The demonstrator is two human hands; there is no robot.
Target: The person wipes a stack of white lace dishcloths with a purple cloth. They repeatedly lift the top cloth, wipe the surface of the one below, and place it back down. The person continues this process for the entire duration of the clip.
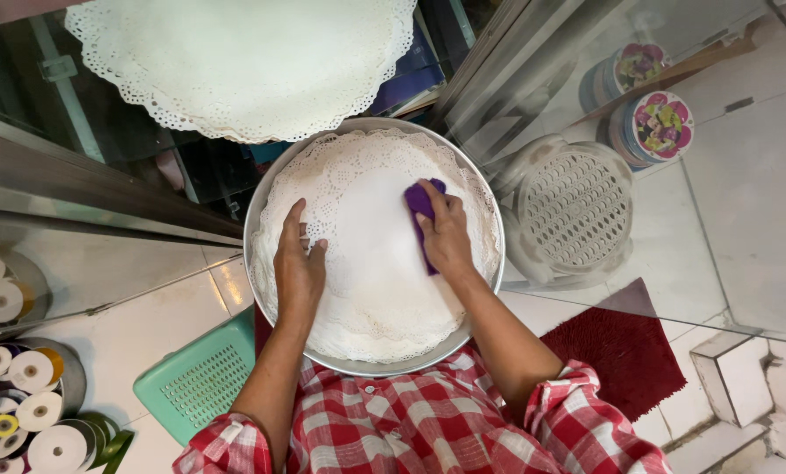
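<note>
Above tiled floor [744, 193], left hand [298, 268] flattens doily [366, 290]; right hand [447, 235] presses purple cloth [419, 200].

One camera on my head, looking straight down.
It sits close above my lap, where the round metal tray [265, 189] fills the centre and the tiled floor [744, 184] lies around it.

The right hand [445, 233] covers most of the purple object [421, 204] — only its top end and a strip by the fingers show, so its kind cannot be told. The stack of white doilies [235, 61] is cut off by the top edge. The ribbon spools [20, 412] run off the left edge, and the green stool [201, 373] lies partly under the left forearm — its far end hidden.
</note>
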